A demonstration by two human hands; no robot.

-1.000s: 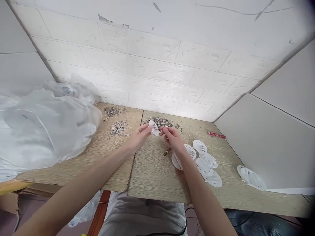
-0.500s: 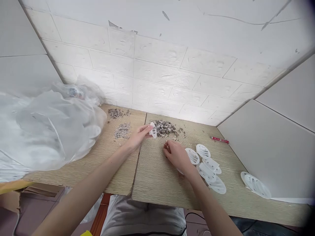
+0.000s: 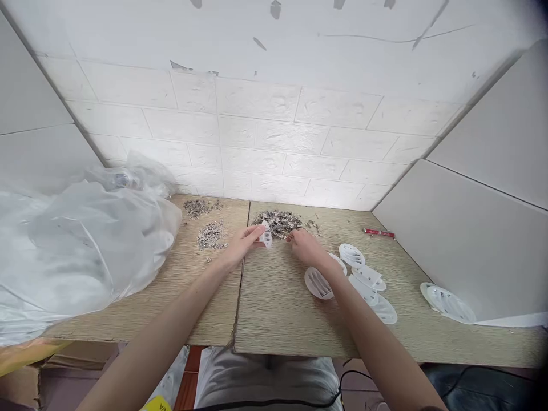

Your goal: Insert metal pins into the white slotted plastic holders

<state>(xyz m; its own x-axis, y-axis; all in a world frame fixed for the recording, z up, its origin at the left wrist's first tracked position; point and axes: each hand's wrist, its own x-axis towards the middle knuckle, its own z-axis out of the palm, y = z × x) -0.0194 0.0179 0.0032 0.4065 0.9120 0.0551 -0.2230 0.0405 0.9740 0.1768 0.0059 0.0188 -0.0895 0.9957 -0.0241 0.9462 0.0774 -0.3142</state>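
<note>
My left hand [image 3: 243,242] pinches a small white plastic oval piece [image 3: 266,235] just above the wooden table [image 3: 274,308], by the seam between its two boards. My right hand [image 3: 305,245] reaches forward with curled fingers, its tips at the near edge of a pile of small metal parts [image 3: 279,221]. I cannot make out whether the fingers hold one. Several white oval plastic pieces [image 3: 362,274] lie on the table to the right of my right wrist, one of them [image 3: 317,283] directly under my forearm.
A large clear plastic bag [image 3: 81,240] of white parts fills the table's left end. Two smaller heaps of metal bits [image 3: 209,234] lie near it. A red pen-like tool [image 3: 379,232] lies by the right panel, and another white oval [image 3: 447,302] at far right.
My right hand left the white piece, dropped to the table, then moved forward to the metal pile. My left hand kept the white piece and lowered it a little.
</note>
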